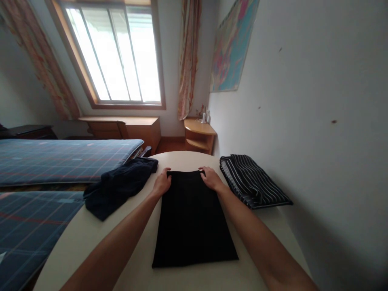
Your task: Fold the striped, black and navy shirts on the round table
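Observation:
A black garment (194,220) lies flat on the cream round-ended table (139,266), folded into a neat panel that widens toward me. Its exact kind does not show. At its far left corner, the fingers and thumb of my left hand (162,182) are closed on the edge. My right hand (210,178) pinches the far right corner in the same way. Left of it, a dark navy piece of clothing (121,182) lies loosely bunched. To the right sits a folded black-and-white striped cloth (254,182) near the wall.
Blue plaid mattresses (66,161) adjoin the table on the left. A white wall (321,169) runs close along the right, with a map (232,50) on it. Beyond the table stand a corner shelf (201,126) and a wooden desk (142,129) under the window (115,56).

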The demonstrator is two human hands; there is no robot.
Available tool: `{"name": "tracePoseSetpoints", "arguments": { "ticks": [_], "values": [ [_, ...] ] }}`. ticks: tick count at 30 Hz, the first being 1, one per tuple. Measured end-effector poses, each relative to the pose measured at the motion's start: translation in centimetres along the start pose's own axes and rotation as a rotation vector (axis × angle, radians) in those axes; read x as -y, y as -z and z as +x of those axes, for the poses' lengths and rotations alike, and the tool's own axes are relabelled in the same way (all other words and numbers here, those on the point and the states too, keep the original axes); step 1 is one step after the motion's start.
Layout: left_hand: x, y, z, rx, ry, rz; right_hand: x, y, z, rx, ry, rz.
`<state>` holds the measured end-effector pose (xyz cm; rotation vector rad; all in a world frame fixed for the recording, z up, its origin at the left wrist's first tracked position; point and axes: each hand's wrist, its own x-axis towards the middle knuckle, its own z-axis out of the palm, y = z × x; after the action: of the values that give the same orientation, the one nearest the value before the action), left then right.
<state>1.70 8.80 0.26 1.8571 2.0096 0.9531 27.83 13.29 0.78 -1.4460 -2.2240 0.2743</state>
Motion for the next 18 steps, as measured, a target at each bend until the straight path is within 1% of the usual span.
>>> {"name": "tracePoseSetpoints", "arguments": {
  "ticks": [4, 7, 10, 14, 16, 18],
  "values": [
    [0.4, -0.3, -0.3, 0.01, -0.005, -0.031, 0.6, -1.0, -0.9, 0.032, 0.09, -0.039],
    [0.6, -0.1, -0.5, 0.042, -0.044, -0.057, 1.3, -1.1, -1.8, 0.075, 0.075, -0.074],
    [1.0, 0.2, -0.9, 0.096, -0.089, -0.09, 2.4, 0.0, -2.9, 0.088, 0.049, -0.12],
    [1.2, 0.7, -1.6, 0.177, -0.163, -0.146, 3.7, 2.2, -4.7, 0.166, -0.028, -0.215],
    [1.0, 0.9, -2.0, 0.2, -0.191, -0.172, 3.9, 3.0, -5.5, 0.214, -0.082, -0.241],
    [0.5, 1.1, -2.3, 0.208, -0.205, -0.188, 3.8, 3.5, -6.0, 0.233, -0.123, -0.221]
  ]
}}
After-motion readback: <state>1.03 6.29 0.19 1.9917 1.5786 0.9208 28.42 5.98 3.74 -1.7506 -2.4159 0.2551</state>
